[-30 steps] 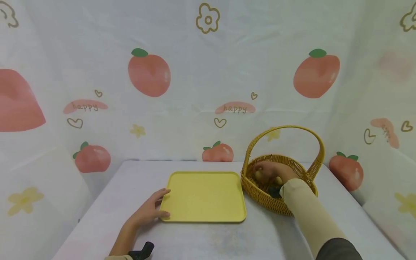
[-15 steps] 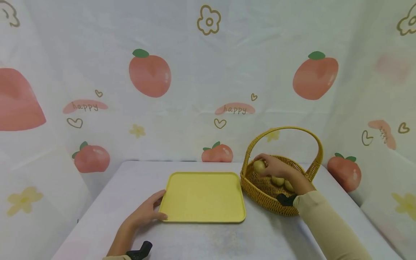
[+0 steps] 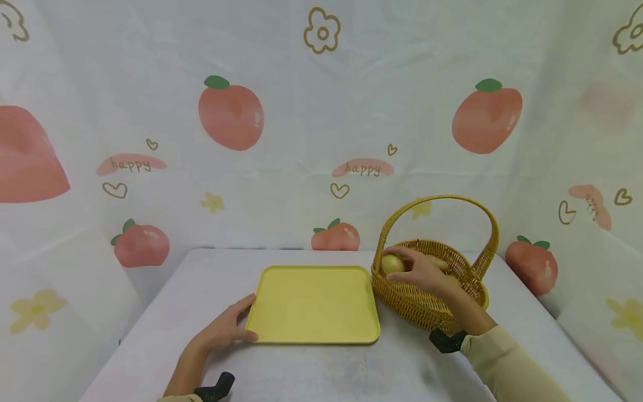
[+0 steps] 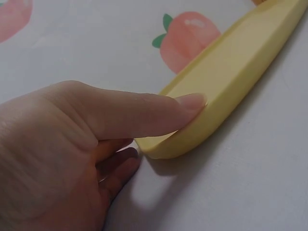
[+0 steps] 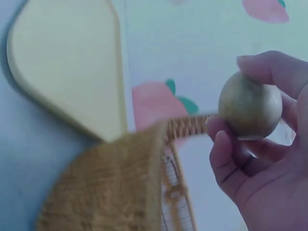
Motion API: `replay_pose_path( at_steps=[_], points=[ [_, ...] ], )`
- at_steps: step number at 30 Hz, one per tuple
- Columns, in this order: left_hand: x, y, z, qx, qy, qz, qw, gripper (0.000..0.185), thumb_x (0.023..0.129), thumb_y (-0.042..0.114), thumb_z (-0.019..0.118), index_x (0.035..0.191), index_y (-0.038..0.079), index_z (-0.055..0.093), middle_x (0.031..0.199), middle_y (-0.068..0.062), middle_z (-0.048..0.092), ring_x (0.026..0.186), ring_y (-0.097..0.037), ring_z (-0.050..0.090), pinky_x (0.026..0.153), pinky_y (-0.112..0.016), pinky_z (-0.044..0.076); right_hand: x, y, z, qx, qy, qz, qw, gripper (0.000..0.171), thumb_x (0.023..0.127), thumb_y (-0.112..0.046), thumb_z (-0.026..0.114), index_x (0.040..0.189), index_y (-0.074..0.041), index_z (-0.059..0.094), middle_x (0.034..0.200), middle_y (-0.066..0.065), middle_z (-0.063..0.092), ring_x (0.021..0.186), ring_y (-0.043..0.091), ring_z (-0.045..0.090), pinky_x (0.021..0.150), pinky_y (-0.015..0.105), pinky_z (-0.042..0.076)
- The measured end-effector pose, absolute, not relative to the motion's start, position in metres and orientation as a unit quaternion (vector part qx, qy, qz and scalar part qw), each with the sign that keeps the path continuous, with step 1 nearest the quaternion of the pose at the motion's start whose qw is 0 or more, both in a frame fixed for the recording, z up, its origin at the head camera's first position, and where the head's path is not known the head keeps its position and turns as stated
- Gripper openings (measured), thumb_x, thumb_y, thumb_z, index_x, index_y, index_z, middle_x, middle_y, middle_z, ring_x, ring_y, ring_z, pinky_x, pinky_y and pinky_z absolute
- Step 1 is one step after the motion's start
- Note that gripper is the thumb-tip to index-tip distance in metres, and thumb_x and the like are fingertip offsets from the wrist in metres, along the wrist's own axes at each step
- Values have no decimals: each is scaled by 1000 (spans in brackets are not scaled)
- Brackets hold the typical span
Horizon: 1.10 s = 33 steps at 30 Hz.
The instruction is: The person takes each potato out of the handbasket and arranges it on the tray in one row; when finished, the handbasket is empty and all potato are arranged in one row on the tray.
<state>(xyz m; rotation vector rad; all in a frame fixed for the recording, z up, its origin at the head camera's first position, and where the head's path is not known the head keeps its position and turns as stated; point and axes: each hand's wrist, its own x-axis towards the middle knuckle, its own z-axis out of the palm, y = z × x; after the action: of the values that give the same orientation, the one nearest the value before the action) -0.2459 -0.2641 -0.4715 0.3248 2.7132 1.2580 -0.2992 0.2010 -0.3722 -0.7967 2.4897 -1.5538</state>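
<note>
The right hand [image 3: 421, 272] has moved slightly leftward and grips a pale round object [image 3: 392, 264] near the left edge of the basket [image 3: 409, 310]. The left hand [image 3: 223, 329], relaxed, touches the near left corner of the yellow tray [image 3: 316, 307].

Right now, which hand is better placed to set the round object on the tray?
Right hand, likely: it grips the round object at the basket, near the tray; the left hand touches its edge.

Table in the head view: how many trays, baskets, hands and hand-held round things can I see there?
Yellow tray: 1
Wicker basket: 1
Hands, the left hand and the right hand: 2
Held round thing: 1
Total: 5
</note>
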Motion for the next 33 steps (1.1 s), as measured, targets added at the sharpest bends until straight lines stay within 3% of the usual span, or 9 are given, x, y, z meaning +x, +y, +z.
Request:
replay_pose_path(
  at_steps=[8,17,22,28,33],
  points=[
    [-245,-264,-471,107,898,421,64,104,64,18,88,147,-8,31,152,-27,29,141,-46,20,114,-60,14,-293,159,-378,-296,802,-514,69,60,80,-2,76,134,-5,51,118,21,53,86,25,62,70,32,55],
    [-245,-265,-472,92,908,403,69,104,65,24,89,148,-5,33,152,-25,31,140,-46,22,113,-61,17,-304,99,-401,-313,848,-428,16,61,74,-13,83,130,-12,58,102,5,61,69,15,55,58,27,50],
    [-246,-265,-472,97,907,404,71,104,65,24,88,148,-6,32,152,-25,30,141,-46,22,114,-60,17,-307,59,-423,-306,856,-416,34,61,74,-10,83,130,-7,58,106,5,61,67,14,54,57,27,50],
    [-246,-267,-473,96,907,405,67,104,65,26,88,148,-4,33,152,-25,31,140,-46,22,114,-61,16,-310,10,-452,-313,855,-411,40,61,70,-12,86,126,-8,60,114,3,60,76,11,52,66,24,48],
    [-246,-268,-473,98,902,415,68,104,65,29,88,149,-2,34,153,-23,32,141,-45,21,114,-61,16,-307,-24,-465,-295,866,-401,54,60,71,-20,86,125,-13,62,116,-2,62,93,11,54,79,24,48]
  ],
)
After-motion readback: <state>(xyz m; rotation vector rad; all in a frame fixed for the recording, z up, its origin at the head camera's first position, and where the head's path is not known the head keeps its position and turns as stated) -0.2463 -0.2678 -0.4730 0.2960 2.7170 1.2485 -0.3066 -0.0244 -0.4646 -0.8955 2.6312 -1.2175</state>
